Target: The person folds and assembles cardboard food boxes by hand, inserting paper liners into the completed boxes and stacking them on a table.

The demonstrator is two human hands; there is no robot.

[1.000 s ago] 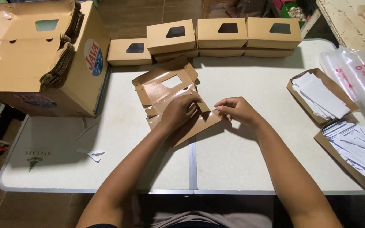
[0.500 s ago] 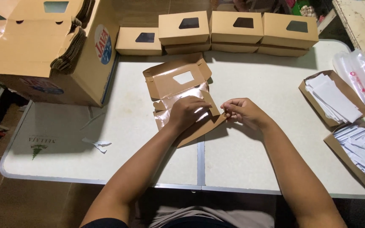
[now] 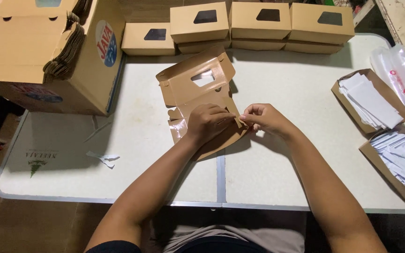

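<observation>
Matt brown cardboard box blank (image 3: 198, 86) w/ glossy inner face, smooth white plastic table (image 3: 277, 84)

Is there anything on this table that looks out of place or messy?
Only small things: torn white scraps lie loose on the table left of the left hand, and the big carton overhangs the table's left edge.

White folding table (image 3: 277, 79) with a seam down the middle – pretty loaded. A big corrugated carton (image 3: 48, 61) sits on the left corner, a row of finished windowed kraft boxes (image 3: 258, 23) lines the far edge, and one half-folded kraft box (image 3: 195, 84) lies mid-table. Two trays of white paper slips (image 3: 376, 100) sit right, paper scraps (image 3: 101, 158) left.
</observation>
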